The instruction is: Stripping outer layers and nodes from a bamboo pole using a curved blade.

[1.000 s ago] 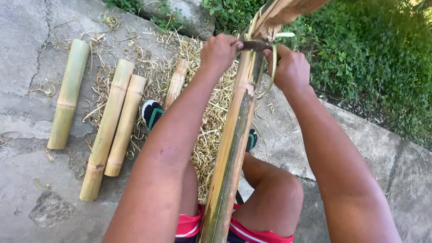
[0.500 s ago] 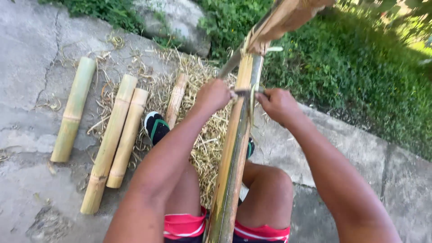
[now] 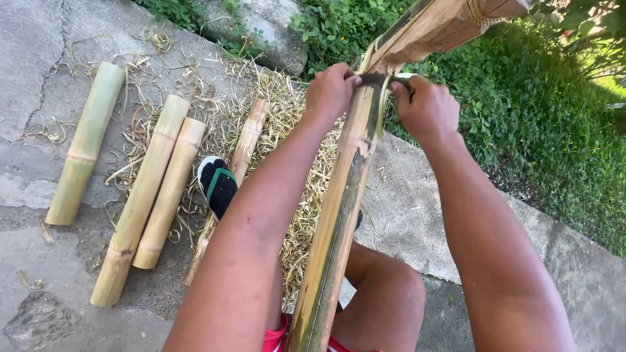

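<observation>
A long, round bamboo pole (image 3: pixel 339 215), yellow-green and smooth, leans up between the person's knees. A thin dark blade (image 3: pixel 378 79) lies across it near the top. The left hand (image 3: pixel 331 91) grips one end of the blade and the right hand (image 3: pixel 427 107) grips the other. Four short bamboo pieces (image 3: pixel 140 202) lie on the grey concrete (image 3: pixel 39 39) beside dry, stringy shavings (image 3: pixel 306 169).

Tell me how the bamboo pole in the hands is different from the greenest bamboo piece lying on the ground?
The held bamboo pole leans up between the legs; the green bamboo piece lies flat on the concrete. The pole looks longer and streaked dark; the piece is short and pale green. Both hands grip a blade on the pole; nothing touches the piece. Both are bamboo.
</observation>
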